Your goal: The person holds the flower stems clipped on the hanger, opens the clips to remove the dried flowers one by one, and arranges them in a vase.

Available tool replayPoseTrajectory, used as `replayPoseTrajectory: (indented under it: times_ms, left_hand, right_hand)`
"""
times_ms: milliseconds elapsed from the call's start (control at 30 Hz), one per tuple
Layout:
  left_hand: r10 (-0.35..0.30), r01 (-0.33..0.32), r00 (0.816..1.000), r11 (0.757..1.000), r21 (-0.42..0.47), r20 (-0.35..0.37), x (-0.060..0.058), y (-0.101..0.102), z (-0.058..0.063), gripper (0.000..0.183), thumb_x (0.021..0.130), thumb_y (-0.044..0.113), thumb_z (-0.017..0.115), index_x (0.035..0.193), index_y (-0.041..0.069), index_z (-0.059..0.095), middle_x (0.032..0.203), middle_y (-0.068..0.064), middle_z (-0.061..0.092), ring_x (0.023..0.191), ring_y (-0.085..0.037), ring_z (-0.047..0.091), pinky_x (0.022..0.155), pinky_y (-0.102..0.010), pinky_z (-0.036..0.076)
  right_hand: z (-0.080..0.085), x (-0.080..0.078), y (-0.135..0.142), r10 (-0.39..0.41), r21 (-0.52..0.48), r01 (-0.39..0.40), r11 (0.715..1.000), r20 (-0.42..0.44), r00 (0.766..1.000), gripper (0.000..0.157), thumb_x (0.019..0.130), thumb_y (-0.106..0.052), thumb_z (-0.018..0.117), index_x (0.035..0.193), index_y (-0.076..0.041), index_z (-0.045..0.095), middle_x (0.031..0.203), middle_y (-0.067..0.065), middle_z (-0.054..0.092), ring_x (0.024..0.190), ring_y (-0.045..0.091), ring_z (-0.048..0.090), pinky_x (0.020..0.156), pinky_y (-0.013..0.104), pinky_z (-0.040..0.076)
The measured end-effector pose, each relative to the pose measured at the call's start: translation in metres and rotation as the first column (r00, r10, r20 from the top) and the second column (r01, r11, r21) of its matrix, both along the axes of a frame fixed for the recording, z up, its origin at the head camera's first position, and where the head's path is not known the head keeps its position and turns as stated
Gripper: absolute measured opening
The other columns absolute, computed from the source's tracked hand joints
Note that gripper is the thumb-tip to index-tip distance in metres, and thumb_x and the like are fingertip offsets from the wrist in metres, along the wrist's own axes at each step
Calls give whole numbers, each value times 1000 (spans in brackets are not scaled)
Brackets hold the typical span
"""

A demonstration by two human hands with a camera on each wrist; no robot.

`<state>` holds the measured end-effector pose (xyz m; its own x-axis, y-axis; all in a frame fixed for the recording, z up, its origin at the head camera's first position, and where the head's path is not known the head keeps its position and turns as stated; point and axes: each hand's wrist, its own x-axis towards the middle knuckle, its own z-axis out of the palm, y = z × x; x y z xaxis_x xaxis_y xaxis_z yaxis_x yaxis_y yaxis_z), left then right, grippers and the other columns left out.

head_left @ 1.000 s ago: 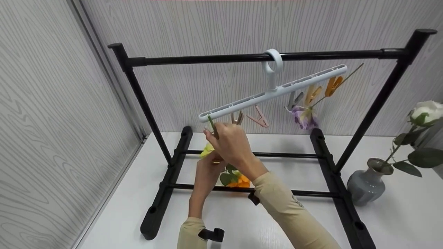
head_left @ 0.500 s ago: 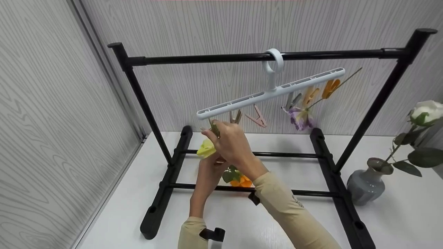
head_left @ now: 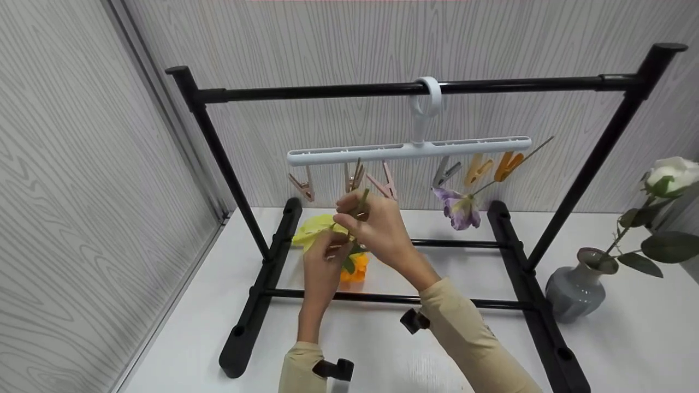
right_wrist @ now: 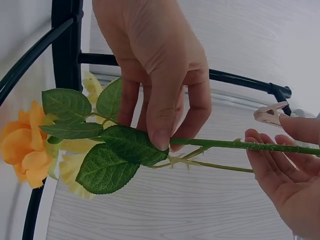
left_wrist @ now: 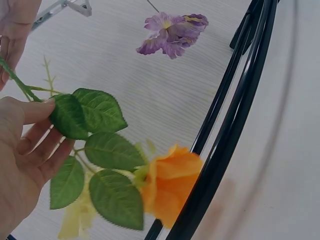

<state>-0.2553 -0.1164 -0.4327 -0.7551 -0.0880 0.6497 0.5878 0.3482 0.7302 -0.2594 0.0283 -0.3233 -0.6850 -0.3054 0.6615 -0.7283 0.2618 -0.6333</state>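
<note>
A glazed grey ceramic vase (head_left: pixel 574 297) stands on the white tabletop (head_left: pixel 644 349) just beside the right foot of the black tubular rack (head_left: pixel 306 93); in it, a white rose (head_left: pixel 674 176) leans outward to the right. The person's left hand (head_left: pixel 322 267), raised from below, pinches an orange rose with a green leafy stem (left_wrist: pixel 172 185) beside its leaves, the bloom hanging low between the rack's feet. The right hand (head_left: pixel 383 226) slants in higher, the stem across its curved fingers; whether its thumb closes there cannot be told. A ruffled yellow flower (head_left: pixel 314 229) shows just behind the left hand.
</note>
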Motion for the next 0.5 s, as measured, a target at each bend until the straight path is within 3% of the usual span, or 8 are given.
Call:
replayPoseTrajectory:
  times_ms: [233, 500]
  left_hand:
    - [58, -56, 996, 998, 31, -66, 1, 1, 2, 11, 99, 10, 72, 108, 5, 73, 106, -5, 72, 99, -21, 71, 81, -33, 60]
    - [-1, -4, 995, 998, -55, -95, 4, 12, 4, 8, 98, 4, 72, 106, 4, 73, 103, -6, 71, 98, -21, 70, 82, -32, 60]
  right_hand:
    - [-7, 4, 12, -35, -118, 39, 992, 38, 999, 6, 93, -2, 76, 98, 2, 75, 92, 11, 76, 83, 21, 74, 79, 35, 61]
    - [-17, 3, 24, -61, -147, 63, 987, 16, 998, 8, 93, -5, 78, 96, 2, 77, 90, 11, 77, 80, 19, 75, 72, 28, 60]
